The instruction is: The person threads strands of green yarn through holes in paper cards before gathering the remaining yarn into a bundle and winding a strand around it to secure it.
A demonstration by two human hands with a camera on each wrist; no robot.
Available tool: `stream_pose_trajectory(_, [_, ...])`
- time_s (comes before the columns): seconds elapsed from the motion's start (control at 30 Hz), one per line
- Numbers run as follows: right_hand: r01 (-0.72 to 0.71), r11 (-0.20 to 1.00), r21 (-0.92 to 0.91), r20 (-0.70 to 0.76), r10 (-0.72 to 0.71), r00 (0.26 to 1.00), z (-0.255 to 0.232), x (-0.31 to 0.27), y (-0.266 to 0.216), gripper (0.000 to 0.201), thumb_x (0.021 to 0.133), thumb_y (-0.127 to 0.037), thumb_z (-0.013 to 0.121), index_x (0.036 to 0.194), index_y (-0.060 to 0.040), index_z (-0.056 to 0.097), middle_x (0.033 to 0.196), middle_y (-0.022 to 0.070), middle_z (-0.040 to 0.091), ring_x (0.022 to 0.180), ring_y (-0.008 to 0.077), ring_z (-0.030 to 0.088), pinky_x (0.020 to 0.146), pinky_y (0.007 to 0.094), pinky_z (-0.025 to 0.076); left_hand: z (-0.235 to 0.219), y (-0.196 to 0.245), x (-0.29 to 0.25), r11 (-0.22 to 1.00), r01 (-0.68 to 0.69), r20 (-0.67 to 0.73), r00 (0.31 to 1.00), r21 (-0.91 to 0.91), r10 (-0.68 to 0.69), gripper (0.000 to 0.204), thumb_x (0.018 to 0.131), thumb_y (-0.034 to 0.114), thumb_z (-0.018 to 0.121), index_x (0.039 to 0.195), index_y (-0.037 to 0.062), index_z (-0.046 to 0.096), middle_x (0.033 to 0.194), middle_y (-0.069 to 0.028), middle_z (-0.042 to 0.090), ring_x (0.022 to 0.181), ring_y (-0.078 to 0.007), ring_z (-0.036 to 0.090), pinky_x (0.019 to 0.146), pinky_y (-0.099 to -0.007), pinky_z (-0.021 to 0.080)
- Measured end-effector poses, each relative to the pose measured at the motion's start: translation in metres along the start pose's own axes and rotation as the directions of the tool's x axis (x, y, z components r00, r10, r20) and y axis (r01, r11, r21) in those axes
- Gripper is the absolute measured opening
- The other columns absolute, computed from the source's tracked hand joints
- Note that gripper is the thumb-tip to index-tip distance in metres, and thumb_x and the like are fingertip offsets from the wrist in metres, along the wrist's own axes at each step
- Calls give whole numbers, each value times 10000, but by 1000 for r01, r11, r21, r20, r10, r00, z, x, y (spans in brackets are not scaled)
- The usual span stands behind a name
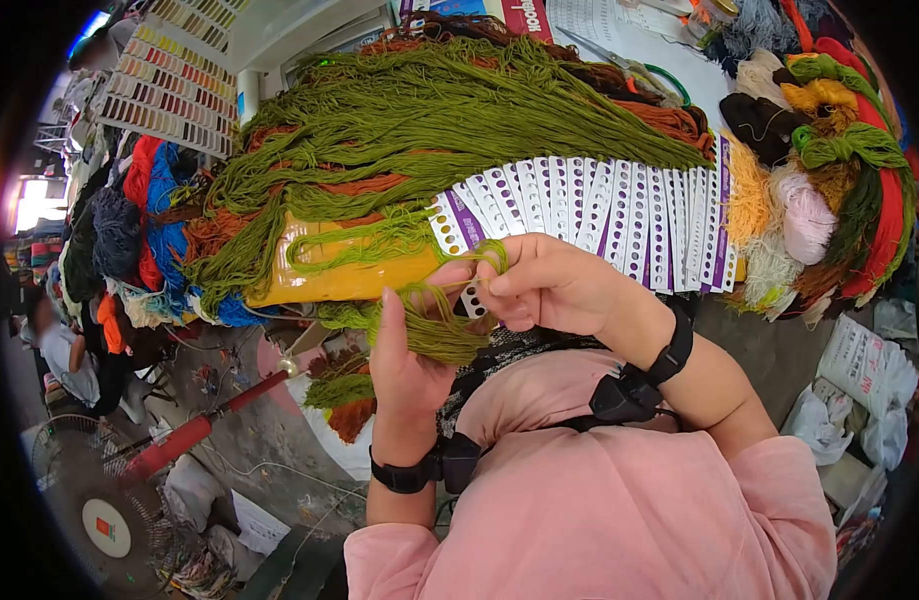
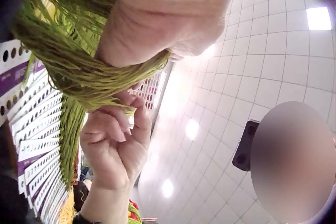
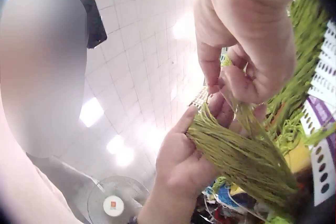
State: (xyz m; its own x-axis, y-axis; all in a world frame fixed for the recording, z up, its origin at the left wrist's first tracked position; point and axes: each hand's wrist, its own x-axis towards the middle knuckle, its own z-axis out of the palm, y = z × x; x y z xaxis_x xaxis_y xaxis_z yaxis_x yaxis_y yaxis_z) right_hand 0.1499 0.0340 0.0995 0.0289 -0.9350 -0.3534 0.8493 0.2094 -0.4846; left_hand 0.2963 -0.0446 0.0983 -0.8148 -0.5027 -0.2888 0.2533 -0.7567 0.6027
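A hank of olive-green thread [image 1: 444, 340] hangs over my left hand [image 1: 409, 350], whose thumb points up while the other fingers hold the strands. Its many strands show as a thick loop of thread [image 2: 100, 79] in the left wrist view. With thumb and index finger my right hand [image 1: 554, 285] pinches a few strands at the top of the hank, close against the left fingertips. The right wrist view has this pinching right hand [image 3: 252, 35] above the left palm [image 3: 181, 161]. Behind both hands lies a shiny yellow pad [image 1: 379, 280] with loose green strands on it.
A large pile of green thread [image 1: 429, 110] covers the table over rust-coloured thread. Fanned punched cards [image 1: 579, 195] lie right of it. Scissors [image 1: 669, 85], coloured yarn bundles [image 1: 829, 180] and a colour chart [image 1: 174, 85] surround the pile. A fan [image 1: 104, 525] stands at lower left.
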Motion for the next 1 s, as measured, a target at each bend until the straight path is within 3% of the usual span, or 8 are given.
stream_pose_trajectory(0.17, [-8,996,85,-44,12,999,-5,2,2,70,800,-87,504,797,-39,556,510,-56,389,410,26,288,382,165,214,0,-2,3,997,-72,85,994,21,70,591,887,422,177,1100,-53,456,1173,-155,436,1091,-229,411,844,-409,411])
stream_pose_trajectory(0.3, [-37,991,-128,-194,12,981,5,3,4,66,760,-92,560,783,-31,573,547,-36,453,411,19,316,368,155,204,5,-4,1,999,-50,-65,997,9,51,588,887,420,186,1122,-55,441,1141,-150,455,1052,-229,437,839,-395,410])
stream_pose_trajectory(0.37, [-64,942,-329,-232,-15,973,11,4,6,115,726,-83,599,818,-14,592,610,5,535,424,17,366,363,139,218,6,-5,2,999,-34,8,999,-7,34,600,891,416,161,1133,-65,428,1088,-138,473,981,-206,458,801,-356,412])
stream_pose_trajectory(0.47, [-25,919,-393,-218,-66,974,20,3,5,95,706,-87,614,764,-13,604,594,11,533,435,17,395,361,143,222,10,-4,2,1000,-16,10,1000,-25,17,569,895,393,195,1136,-69,423,1009,-119,502,903,-184,477,757,-317,406])
stream_pose_trajectory(0.6, [-39,925,-377,-242,-58,969,21,4,4,68,702,-71,608,723,-7,602,570,11,527,418,19,380,359,147,220,0,-4,3,999,-40,18,999,-21,41,467,885,297,335,1143,-86,404,1018,-134,513,922,-192,504,810,-327,412])
stream_pose_trajectory(0.7, [-31,944,-329,-251,-55,966,18,5,6,61,698,-65,611,711,-6,602,559,8,521,404,20,361,357,147,215,5,-3,3,995,-76,-66,995,72,80,353,844,143,442,1117,-80,425,1011,-132,516,911,-182,507,811,-315,416])
stream_pose_trajectory(0.8, [-20,954,-299,-256,-60,965,17,5,5,55,700,-58,608,720,-6,602,560,8,519,393,19,337,358,146,210,10,-3,6,995,-96,-199,976,-21,90,217,798,21,479,1010,-17,504,969,-108,536,871,-188,522,726,-310,454])
stream_pose_trajectory(1.0, [44,978,-204,-183,-82,980,9,7,7,51,707,-49,602,737,-8,597,589,7,523,422,25,348,385,161,243,13,-3,5,992,-127,-229,965,13,127,187,821,32,451,999,14,507,990,-80,529,868,-175,523,725,-318,453])
